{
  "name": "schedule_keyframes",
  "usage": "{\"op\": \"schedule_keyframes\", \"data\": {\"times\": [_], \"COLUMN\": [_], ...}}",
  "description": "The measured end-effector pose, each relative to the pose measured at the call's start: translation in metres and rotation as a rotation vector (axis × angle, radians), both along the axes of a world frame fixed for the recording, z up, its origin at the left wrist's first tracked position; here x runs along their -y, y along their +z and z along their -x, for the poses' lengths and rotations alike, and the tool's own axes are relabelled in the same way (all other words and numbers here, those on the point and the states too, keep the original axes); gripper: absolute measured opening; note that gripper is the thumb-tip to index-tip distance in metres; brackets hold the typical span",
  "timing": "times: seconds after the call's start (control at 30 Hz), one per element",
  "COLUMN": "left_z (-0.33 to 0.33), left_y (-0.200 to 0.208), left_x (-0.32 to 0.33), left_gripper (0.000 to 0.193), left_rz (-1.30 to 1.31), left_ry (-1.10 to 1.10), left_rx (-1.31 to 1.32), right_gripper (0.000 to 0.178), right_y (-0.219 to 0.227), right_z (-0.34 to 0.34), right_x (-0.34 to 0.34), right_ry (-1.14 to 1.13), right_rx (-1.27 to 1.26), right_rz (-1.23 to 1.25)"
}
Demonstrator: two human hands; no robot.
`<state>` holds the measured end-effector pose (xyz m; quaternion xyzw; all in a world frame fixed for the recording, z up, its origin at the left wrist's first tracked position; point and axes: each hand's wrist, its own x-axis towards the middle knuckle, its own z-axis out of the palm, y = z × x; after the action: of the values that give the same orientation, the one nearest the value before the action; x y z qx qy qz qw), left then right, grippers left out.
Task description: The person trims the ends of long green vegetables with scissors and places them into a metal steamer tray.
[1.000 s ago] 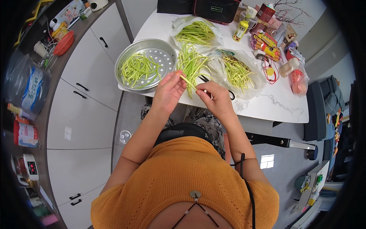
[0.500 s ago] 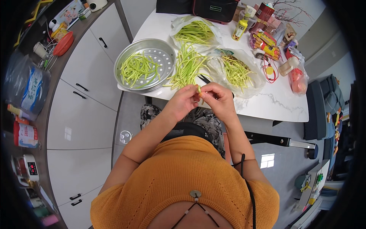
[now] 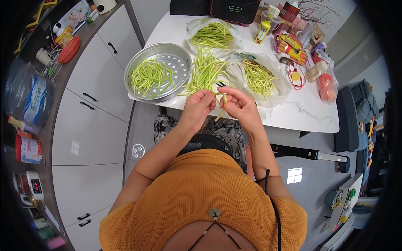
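Observation:
Over the table's near edge, my left hand (image 3: 197,109) pinches one end of a thin green stalk (image 3: 225,98), which looks like a garlic scape. The stalk bends in an arch across to my right hand (image 3: 243,110), whose thumb and fingers close on it; a pale end hangs down between the hands. Just beyond lies a loose pile of such stalks (image 3: 206,74). A round metal steamer pan (image 3: 183,67) with a holed base holds short green pieces (image 3: 148,77) at the left. To the right, an open plastic bag (image 3: 279,67) holds short pieces with yellowish ends.
Behind the pile is a plastic bag of long stalks (image 3: 213,35). A dark-handled tool, partly hidden, lies beyond my right hand. A yellow bottle (image 3: 262,31), snack packs (image 3: 291,48) and a red cord (image 3: 297,79) are at the right of the white table (image 3: 307,113). White cabinets (image 3: 90,134) stand left.
My hands have moved slightly apart, and the stalk between them now shows as a bent arch with its pale end hanging. My right fingers have lifted and spread a little.

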<state>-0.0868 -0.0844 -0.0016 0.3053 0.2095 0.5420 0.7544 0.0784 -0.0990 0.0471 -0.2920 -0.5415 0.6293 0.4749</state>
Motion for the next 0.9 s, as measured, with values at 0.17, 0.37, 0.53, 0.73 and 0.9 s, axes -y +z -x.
{"op": "schedule_keyframes", "data": {"times": [0.17,0.37,0.53,0.73,0.9], "left_z": [0.000,-0.001,-0.001,-0.002,-0.005], "left_y": [0.007,0.005,0.002,0.001,0.003], "left_x": [0.003,0.003,0.005,0.007,0.013], "left_gripper": [0.015,0.015,0.015,0.014,0.013], "left_rz": [-0.006,-0.086,-0.050,-0.051,-0.059], "left_ry": [-0.019,-0.001,0.018,0.019,0.001], "left_rx": [0.025,0.018,0.006,0.009,-0.067], "right_gripper": [0.041,0.038,0.030,0.018,0.016], "right_y": [0.004,0.002,-0.003,0.007,0.004], "right_z": [-0.002,-0.001,0.002,0.002,0.000], "right_x": [0.004,0.003,0.003,0.006,0.002], "right_ry": [0.083,0.042,-0.045,-0.214,-0.276], "right_rx": [-0.074,-0.049,-0.003,0.193,0.230], "right_rz": [0.038,-0.029,-0.077,-0.158,-0.298]}}
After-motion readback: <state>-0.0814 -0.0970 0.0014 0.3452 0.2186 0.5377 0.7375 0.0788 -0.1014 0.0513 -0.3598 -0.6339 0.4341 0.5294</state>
